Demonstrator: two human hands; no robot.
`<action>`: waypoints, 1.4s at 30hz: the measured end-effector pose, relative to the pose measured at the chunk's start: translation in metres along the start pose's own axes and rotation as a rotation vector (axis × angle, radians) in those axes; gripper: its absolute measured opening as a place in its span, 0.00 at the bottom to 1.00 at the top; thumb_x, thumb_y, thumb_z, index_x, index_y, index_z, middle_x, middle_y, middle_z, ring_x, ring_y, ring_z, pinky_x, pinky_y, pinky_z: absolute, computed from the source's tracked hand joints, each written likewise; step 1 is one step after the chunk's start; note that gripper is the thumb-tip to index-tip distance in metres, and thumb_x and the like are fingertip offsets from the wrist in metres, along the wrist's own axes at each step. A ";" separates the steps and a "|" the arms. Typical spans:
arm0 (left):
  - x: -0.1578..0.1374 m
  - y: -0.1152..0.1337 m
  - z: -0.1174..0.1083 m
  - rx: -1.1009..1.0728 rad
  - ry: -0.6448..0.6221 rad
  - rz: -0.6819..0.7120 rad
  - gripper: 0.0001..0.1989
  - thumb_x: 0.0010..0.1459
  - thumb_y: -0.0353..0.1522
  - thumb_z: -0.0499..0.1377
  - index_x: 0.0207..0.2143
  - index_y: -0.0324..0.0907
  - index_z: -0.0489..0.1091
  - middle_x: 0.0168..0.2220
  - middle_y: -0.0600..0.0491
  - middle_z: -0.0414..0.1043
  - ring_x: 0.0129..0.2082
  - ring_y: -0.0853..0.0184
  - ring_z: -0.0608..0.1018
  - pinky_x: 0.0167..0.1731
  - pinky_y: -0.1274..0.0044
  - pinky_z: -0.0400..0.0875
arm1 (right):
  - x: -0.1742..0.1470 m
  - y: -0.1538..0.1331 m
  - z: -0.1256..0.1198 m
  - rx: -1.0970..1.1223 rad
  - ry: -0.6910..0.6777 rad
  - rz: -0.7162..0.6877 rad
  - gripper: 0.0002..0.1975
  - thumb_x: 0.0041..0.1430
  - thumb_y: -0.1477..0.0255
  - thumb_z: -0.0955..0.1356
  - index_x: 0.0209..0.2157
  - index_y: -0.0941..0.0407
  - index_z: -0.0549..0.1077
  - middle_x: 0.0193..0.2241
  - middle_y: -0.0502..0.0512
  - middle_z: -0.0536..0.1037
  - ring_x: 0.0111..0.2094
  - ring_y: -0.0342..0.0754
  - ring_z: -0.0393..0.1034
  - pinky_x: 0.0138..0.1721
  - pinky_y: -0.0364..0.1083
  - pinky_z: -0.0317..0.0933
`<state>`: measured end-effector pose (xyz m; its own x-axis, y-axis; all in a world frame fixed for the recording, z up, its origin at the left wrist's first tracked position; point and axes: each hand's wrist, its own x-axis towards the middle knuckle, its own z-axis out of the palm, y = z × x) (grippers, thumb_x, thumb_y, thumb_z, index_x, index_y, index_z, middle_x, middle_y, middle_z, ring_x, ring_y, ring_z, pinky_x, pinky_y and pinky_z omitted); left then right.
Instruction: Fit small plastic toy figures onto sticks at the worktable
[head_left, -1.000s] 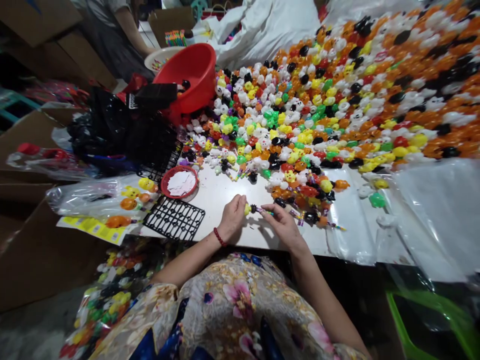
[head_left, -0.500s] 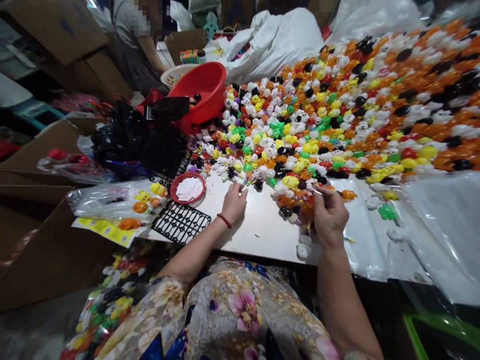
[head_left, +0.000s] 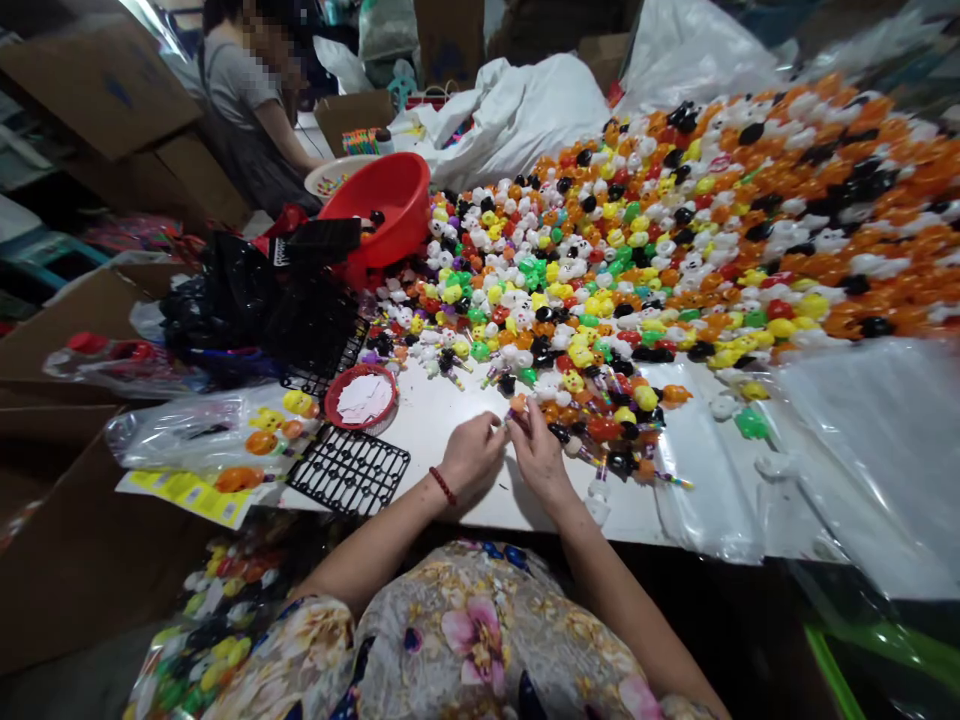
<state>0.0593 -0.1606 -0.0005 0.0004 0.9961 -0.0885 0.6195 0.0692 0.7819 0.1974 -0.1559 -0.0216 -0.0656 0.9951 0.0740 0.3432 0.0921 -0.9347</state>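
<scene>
My left hand (head_left: 472, 458) and my right hand (head_left: 541, 460) meet over the white table (head_left: 480, 512), fingertips almost touching. The right fingers pinch a small orange plastic figure (head_left: 519, 403), whose lower part they hide. The left thumb and fingers are pressed together beside it; what they grip, if anything, I cannot make out. Right of my right hand lies a cluster of small figures on striped sticks, with an orange figure (head_left: 604, 428) among them. Behind both hands spreads a big heap of colourful plastic figures (head_left: 600, 300).
To the left are a black plastic grid (head_left: 349, 470), a red basket (head_left: 330, 400) of white paper slips and a bagged set of figures (head_left: 262, 443). A large red basin (head_left: 405, 200) stands behind. Clear plastic bags (head_left: 701, 480) lie right. A person (head_left: 247, 110) works at the back left.
My right hand has moved left from the near cluster to my left hand, bringing a small orange figure. My left hand has shifted slightly nearer to me. The camera view has shifted a little.
</scene>
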 end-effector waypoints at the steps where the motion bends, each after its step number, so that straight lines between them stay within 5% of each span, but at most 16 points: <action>1: -0.005 -0.001 0.004 -0.021 -0.043 0.078 0.10 0.63 0.36 0.53 0.32 0.43 0.71 0.28 0.53 0.71 0.29 0.66 0.71 0.34 0.75 0.63 | 0.002 0.001 -0.001 0.018 0.017 0.013 0.28 0.62 0.58 0.64 0.60 0.56 0.67 0.47 0.64 0.79 0.48 0.58 0.74 0.52 0.57 0.66; 5: 0.013 0.002 0.012 -0.016 0.074 0.176 0.15 0.68 0.33 0.44 0.38 0.43 0.70 0.38 0.48 0.71 0.39 0.64 0.73 0.43 0.73 0.66 | 0.007 0.010 -0.011 0.072 0.118 0.040 0.25 0.61 0.59 0.64 0.57 0.54 0.70 0.41 0.60 0.80 0.37 0.53 0.75 0.43 0.52 0.69; 8: 0.049 0.011 0.015 0.096 0.129 0.155 0.10 0.66 0.34 0.51 0.46 0.43 0.69 0.47 0.45 0.68 0.49 0.60 0.71 0.47 0.71 0.67 | 0.002 0.015 -0.017 0.111 0.141 0.093 0.25 0.60 0.58 0.65 0.56 0.54 0.70 0.37 0.57 0.79 0.33 0.49 0.73 0.36 0.49 0.69; 13: 0.079 0.024 0.026 0.249 0.033 0.021 0.12 0.63 0.34 0.57 0.48 0.39 0.69 0.50 0.41 0.66 0.50 0.55 0.72 0.46 0.69 0.68 | -0.016 0.015 -0.027 0.154 0.146 0.147 0.26 0.57 0.55 0.67 0.53 0.55 0.73 0.42 0.59 0.80 0.41 0.53 0.75 0.43 0.52 0.70; 18: 0.061 0.011 0.023 -0.138 0.072 0.077 0.14 0.60 0.29 0.57 0.50 0.41 0.70 0.50 0.43 0.68 0.50 0.60 0.72 0.50 0.69 0.68 | -0.027 0.006 -0.045 0.055 0.127 0.048 0.22 0.59 0.56 0.67 0.50 0.52 0.77 0.48 0.58 0.80 0.48 0.55 0.74 0.53 0.56 0.67; 24: 0.016 -0.007 -0.009 -0.812 -0.285 -0.089 0.26 0.50 0.42 0.67 0.51 0.43 0.72 0.42 0.50 0.74 0.35 0.69 0.74 0.36 0.77 0.69 | -0.024 -0.008 -0.052 -0.067 0.126 -0.103 0.18 0.62 0.59 0.66 0.48 0.49 0.79 0.46 0.57 0.81 0.47 0.55 0.74 0.52 0.55 0.66; 32: -0.013 -0.007 -0.026 -0.853 -0.395 -0.099 0.25 0.43 0.45 0.71 0.40 0.42 0.72 0.38 0.51 0.73 0.34 0.70 0.71 0.35 0.79 0.64 | -0.027 -0.023 -0.055 -0.223 0.028 -0.263 0.17 0.64 0.57 0.64 0.44 0.48 0.81 0.38 0.57 0.83 0.39 0.55 0.74 0.45 0.55 0.65; 42: -0.020 0.003 -0.025 -0.745 -0.532 -0.029 0.26 0.50 0.53 0.63 0.40 0.42 0.68 0.28 0.58 0.65 0.26 0.73 0.65 0.28 0.79 0.61 | -0.037 -0.031 -0.069 -0.205 -0.105 -0.242 0.14 0.63 0.60 0.66 0.42 0.48 0.81 0.37 0.56 0.83 0.38 0.54 0.75 0.45 0.55 0.67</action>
<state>0.0416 -0.1787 0.0190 0.4689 0.8493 -0.2427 -0.0411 0.2954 0.9545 0.2538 -0.1933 0.0283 -0.2610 0.9352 0.2392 0.4863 0.3414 -0.8043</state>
